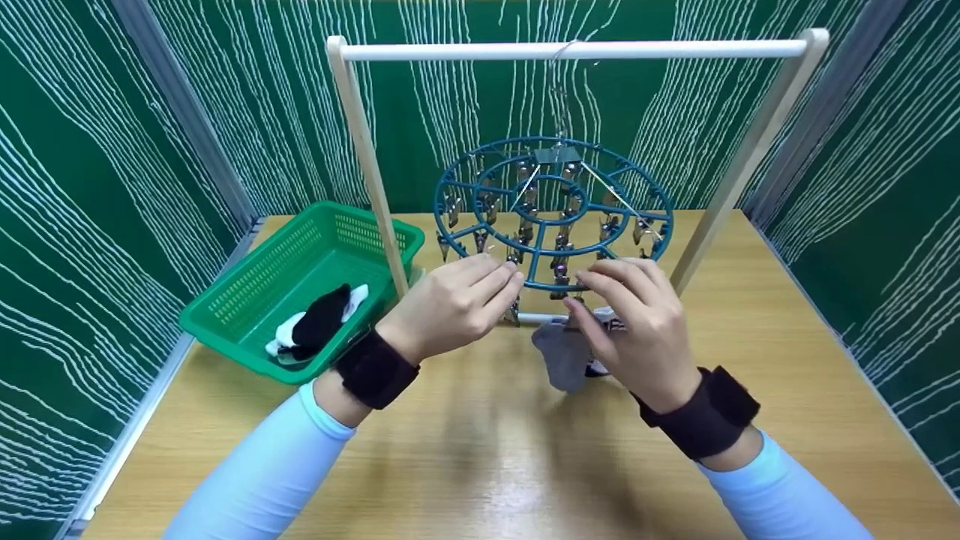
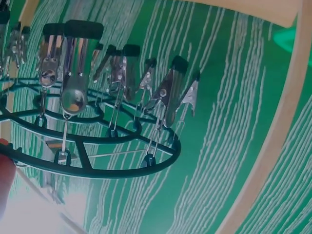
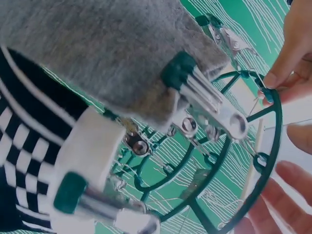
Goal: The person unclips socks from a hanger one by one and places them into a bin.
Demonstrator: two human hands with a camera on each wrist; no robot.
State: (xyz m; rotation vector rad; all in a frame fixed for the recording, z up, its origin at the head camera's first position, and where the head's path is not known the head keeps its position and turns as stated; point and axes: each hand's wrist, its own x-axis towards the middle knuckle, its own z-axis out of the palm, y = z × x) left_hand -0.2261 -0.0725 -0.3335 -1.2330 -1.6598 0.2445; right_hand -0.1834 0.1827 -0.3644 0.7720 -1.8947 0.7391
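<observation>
Two hands work at the near edge of a round teal clip hanger (image 1: 553, 214) that hangs by a wire hook from a white rail (image 1: 577, 50). We see our left hand (image 1: 450, 304) at about 7 o'clock of the ring, fingers loosely curled with the tips against the plastic rim; whether it really pinches the rim we cannot tell. Our right hand (image 1: 637, 326) sits at about 5 o'clock of the ring, its fingers bent down around a metal clip (image 3: 209, 100) at the rim, just above a grey sock (image 1: 562, 356) that hangs below the ring, touching the hand on its left side. In the right wrist view the grey sock (image 3: 112, 53) looks soft and fuzzy, gripped by that shiny clip with a green rubber tip, and beside it hangs a black-and-white checked sock (image 3: 29, 161) with a white cuff. The hanger is thin moulded plastic in concentric rings with spokes, hung with many steel clips. At 9 o'clock from our left hand a green perforated plastic basket (image 1: 247, 289) rests on the pale wooden tabletop (image 1: 480, 465), holding a black-and-white sock (image 1: 319, 322). We can read no writing anywhere.
</observation>
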